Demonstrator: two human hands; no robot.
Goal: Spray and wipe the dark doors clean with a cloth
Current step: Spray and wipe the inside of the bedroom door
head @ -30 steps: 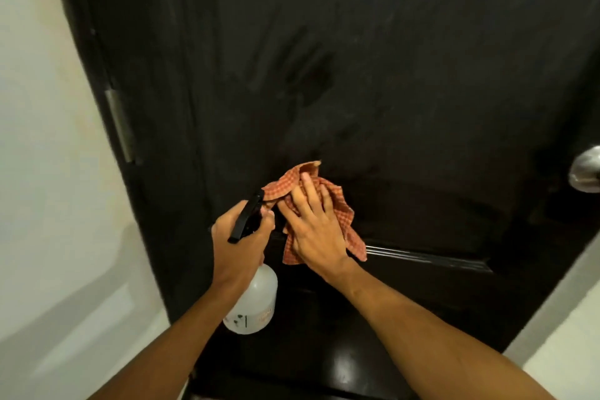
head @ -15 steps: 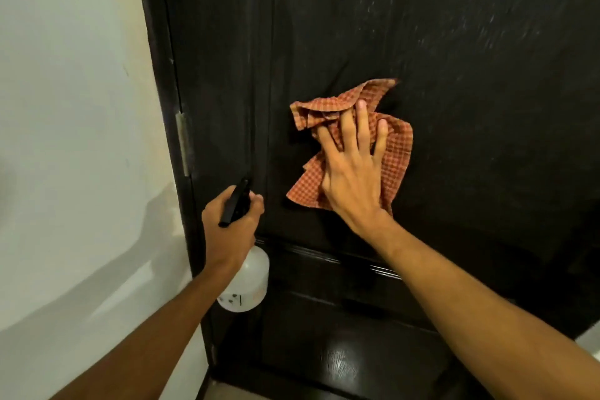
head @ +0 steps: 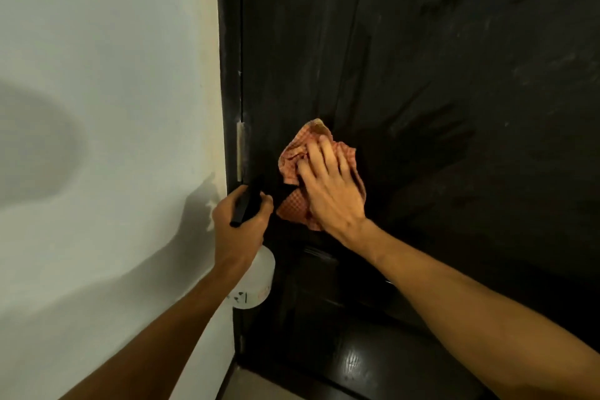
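Trouble may come if my flat right hand (head: pixel 331 191) lets the crumpled orange checked cloth (head: pixel 293 156), pressed on the tall dark door (head: pixel 454 75) at mid frame, bunch up and drop, or my left hand (head: pixel 237 227), curled round the white plastic spray bottle (head: pixel 256 282), bumps it.

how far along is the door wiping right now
Partly done, seemingly: a darker, damp-looking patch shows on the door beside the cloth. In hand: the right hand presses the cloth flat on it while the left hand grips the spray bottle. Left: pale dusty streaks higher up.
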